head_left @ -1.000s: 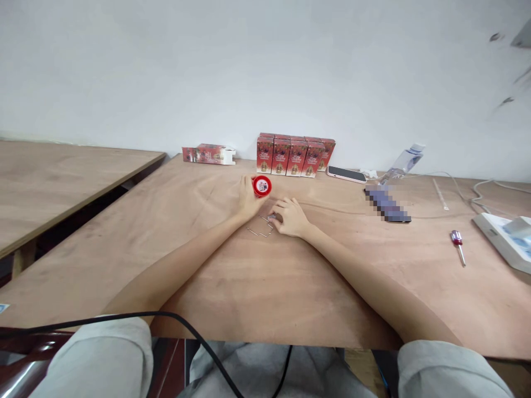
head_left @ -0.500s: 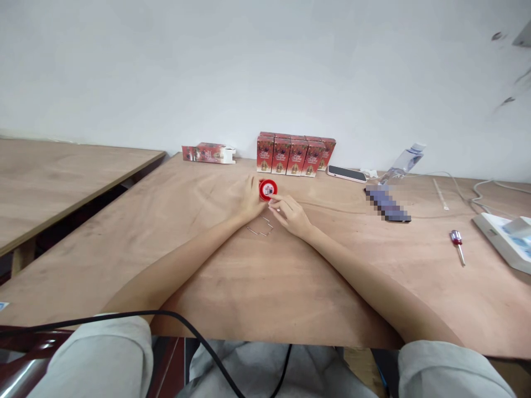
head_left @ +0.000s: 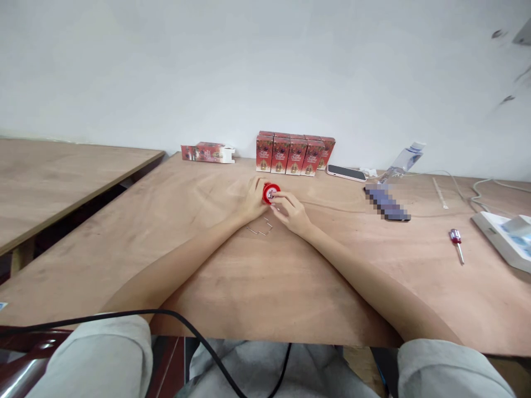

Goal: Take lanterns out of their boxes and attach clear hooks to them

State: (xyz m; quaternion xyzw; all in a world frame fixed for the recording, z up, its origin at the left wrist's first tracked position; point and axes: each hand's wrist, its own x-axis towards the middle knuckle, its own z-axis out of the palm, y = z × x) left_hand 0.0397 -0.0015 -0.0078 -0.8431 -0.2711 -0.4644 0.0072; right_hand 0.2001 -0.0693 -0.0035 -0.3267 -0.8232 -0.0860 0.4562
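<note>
A plywood table (head_left: 257, 276) under a plain white wall. Both hands are together at the middle of it — the left hand (head_left: 251, 202) cups a small red round container (head_left: 270, 194) from the side, fingers wrapped on it, while the right hand (head_left: 291, 212) pinches at its near face. Just below the hands lie thin bent wires (head_left: 261, 228), flat on the wood. Beyond the hands stands a row of red boxes (head_left: 293, 153) at the wall; one more red box (head_left: 206, 152) lies on its side, beyond and left. Well off to the right — a red-handled screwdriver (head_left: 457, 242).
</note>
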